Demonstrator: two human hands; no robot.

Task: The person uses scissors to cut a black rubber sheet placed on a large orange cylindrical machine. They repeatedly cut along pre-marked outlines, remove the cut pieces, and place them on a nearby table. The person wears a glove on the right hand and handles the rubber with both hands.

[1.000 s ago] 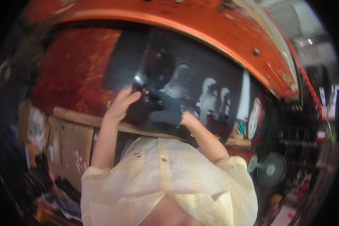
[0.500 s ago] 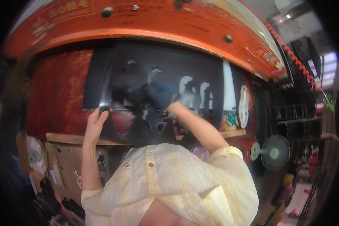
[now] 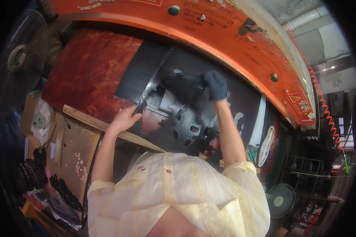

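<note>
A black sheet (image 3: 241,104) lies on the worktable, with several cut-out shapes through its middle. My bare left hand (image 3: 125,118) pinches the sheet's raised near edge beside a shiny fold (image 3: 151,81). My right hand (image 3: 215,85), in a dark blue glove, is over the sheet's far part. It is closed and blurred by motion. A dark, smeared black cut piece (image 3: 182,85) trails from it to the left; its outline cannot be made out. Loose-looking black cut shapes (image 3: 189,124) with slots and holes lie between my hands, towards my body.
An orange machine beam (image 3: 225,35) spans the far side of the table. A red-brown board (image 3: 91,67) lies at left, with a wooden strip (image 3: 85,118) along its near edge. Green-handled scissors (image 3: 251,154) and a white cut-out strip (image 3: 266,146) lie right. A fan (image 3: 279,200) stands lower right.
The whole view has turned, so the table and orange beam now slope down to the right. My gloved right hand has moved farther from my body. My left hand stays at the sheet's edge.
</note>
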